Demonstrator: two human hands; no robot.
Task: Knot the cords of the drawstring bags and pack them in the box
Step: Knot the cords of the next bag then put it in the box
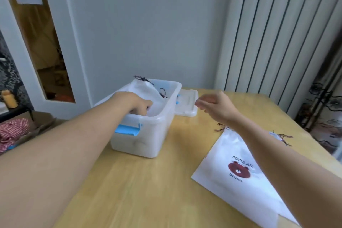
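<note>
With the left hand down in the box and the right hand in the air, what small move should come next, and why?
Probably let go and lift the left hand out of the box. The white bag it presses already sits mostly inside, cords knotted, while another bag with a bear print still lies on the table under the open right hand.

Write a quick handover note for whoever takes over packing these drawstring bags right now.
Left hand: inside the box, pressing a white bag down; grip not visible.
Right hand: open, holds nothing, hovering over the table near the lid.
Done: at least one bag is in the box, cords tied.
Left: the bear-print bag lies flat on the table, another partly hidden under it. Knot their cords if needed, then pack them.
</note>
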